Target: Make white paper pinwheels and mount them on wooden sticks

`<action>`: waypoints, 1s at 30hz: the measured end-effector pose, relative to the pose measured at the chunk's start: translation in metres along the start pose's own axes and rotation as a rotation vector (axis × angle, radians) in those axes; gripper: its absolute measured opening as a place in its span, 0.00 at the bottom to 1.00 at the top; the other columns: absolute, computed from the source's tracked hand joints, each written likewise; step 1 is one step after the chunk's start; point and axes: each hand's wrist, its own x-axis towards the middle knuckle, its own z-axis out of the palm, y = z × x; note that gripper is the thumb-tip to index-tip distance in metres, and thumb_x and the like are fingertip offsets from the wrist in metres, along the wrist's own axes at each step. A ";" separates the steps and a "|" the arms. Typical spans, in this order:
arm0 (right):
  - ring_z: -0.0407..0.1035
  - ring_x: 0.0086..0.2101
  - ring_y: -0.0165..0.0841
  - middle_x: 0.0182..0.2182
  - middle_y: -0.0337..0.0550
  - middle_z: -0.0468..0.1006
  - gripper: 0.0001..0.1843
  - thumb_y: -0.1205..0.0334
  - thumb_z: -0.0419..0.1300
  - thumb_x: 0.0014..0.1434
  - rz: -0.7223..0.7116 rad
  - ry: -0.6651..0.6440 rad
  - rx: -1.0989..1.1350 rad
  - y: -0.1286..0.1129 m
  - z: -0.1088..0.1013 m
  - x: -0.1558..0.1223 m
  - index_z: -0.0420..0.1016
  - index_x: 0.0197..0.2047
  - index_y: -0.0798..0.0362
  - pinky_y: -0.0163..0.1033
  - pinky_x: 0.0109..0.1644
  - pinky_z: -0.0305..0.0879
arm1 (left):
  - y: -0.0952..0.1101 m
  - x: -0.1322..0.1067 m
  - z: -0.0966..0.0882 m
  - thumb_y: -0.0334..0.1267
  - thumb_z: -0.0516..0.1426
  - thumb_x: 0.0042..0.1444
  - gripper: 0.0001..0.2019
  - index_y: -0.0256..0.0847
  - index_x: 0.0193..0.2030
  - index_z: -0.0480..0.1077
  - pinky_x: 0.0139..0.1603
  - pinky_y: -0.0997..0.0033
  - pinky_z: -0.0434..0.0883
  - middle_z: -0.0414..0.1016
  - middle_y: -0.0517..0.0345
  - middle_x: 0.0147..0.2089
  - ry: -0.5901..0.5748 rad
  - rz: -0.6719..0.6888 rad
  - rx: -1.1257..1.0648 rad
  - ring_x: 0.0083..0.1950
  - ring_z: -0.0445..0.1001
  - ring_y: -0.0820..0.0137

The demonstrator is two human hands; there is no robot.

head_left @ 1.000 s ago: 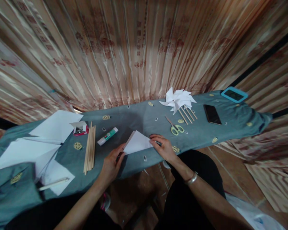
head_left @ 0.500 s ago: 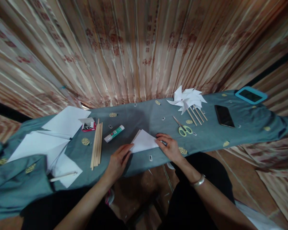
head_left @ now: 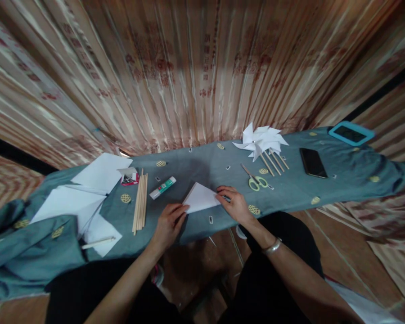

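A folded white paper triangle (head_left: 201,198) lies on the blue-grey tablecloth (head_left: 195,168) near the table's front edge. My left hand (head_left: 168,222) presses its fingertips on the paper's left corner. My right hand (head_left: 235,204) presses down on the paper's right corner with curled fingers. A silver bangle sits on my right wrist. Both hands lie flat against the sheet and lift nothing.
A glue stick (head_left: 162,187), a bundle of wooden sticks (head_left: 140,201) and a small box of pins (head_left: 128,177) lie to the left. White sheets (head_left: 84,193) cover the far left. Scissors (head_left: 254,180), finished paper pinwheels (head_left: 260,140), a phone (head_left: 312,162) and a blue-cased device (head_left: 351,133) lie to the right.
My hands stay on the paper's two corners. Only the camera view has shifted slightly.
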 end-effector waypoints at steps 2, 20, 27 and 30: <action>0.73 0.44 0.38 0.41 0.45 0.81 0.06 0.62 0.59 0.58 0.000 0.002 -0.010 0.000 0.001 0.001 0.79 0.32 0.50 0.44 0.52 0.66 | 0.000 -0.002 0.002 0.39 0.52 0.63 0.14 0.40 0.50 0.75 0.49 0.62 0.75 0.75 0.49 0.45 0.011 -0.001 0.013 0.46 0.74 0.65; 0.72 0.43 0.37 0.38 0.45 0.80 0.05 0.63 0.59 0.58 0.080 -0.032 -0.120 -0.008 0.007 0.013 0.76 0.32 0.51 0.39 0.49 0.64 | 0.054 0.000 0.029 0.36 0.50 0.63 0.25 0.35 0.67 0.53 0.67 0.42 0.55 0.54 0.41 0.70 -0.145 0.134 0.425 0.73 0.46 0.55; 0.72 0.42 0.37 0.37 0.46 0.80 0.06 0.64 0.59 0.58 0.072 -0.056 -0.150 -0.011 0.005 0.015 0.76 0.31 0.52 0.38 0.49 0.63 | 0.053 0.003 0.044 0.50 0.51 0.62 0.34 0.29 0.68 0.50 0.67 0.42 0.53 0.52 0.35 0.70 -0.195 0.087 0.546 0.72 0.47 0.50; 0.71 0.42 0.37 0.37 0.47 0.80 0.06 0.64 0.59 0.58 0.076 -0.056 -0.163 -0.012 0.005 0.015 0.76 0.31 0.53 0.38 0.49 0.62 | 0.052 0.002 0.044 0.52 0.50 0.62 0.35 0.29 0.68 0.50 0.67 0.42 0.53 0.52 0.35 0.70 -0.206 0.082 0.558 0.72 0.47 0.49</action>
